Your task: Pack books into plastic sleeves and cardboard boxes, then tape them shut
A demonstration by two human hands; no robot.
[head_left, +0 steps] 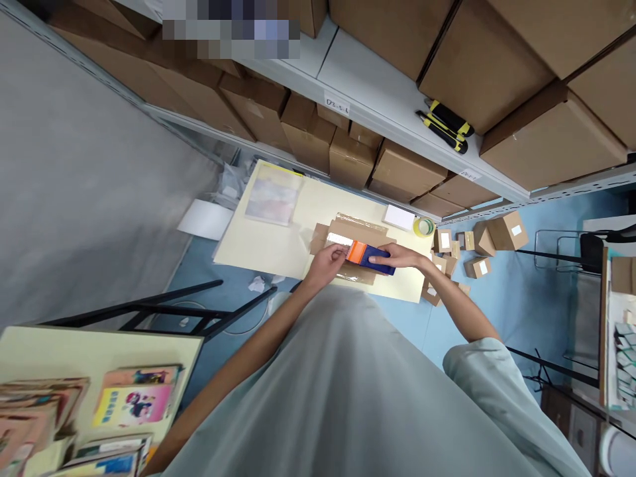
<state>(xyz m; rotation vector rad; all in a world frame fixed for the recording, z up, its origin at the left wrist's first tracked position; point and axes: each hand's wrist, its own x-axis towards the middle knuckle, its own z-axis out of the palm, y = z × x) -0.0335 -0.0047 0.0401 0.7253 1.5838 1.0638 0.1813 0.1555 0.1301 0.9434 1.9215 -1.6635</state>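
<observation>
Clenched around a blue-and-orange plastic tape dispenser [370, 255], the right hand [403, 257] presses it onto a flat brown cardboard box [358, 230] on the cream table [271, 248]. The left hand [328, 261] rests curled on glossy tape, its hold unclear.

Cream table [268, 245]: flat cardboard box [355, 232] toward 3 o'clock, wrapped flat packet [273, 195] at 10 o'clock, white pad [399, 216] and tape roll [424, 227] at 2 o'clock.

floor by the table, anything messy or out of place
Yes. Small cardboard boxes lie scattered at odd angles on the blue floor right of the table, and crumpled paper sits by its near edge. The right hand grips a tape dispenser over the box; nothing odd there.
</observation>
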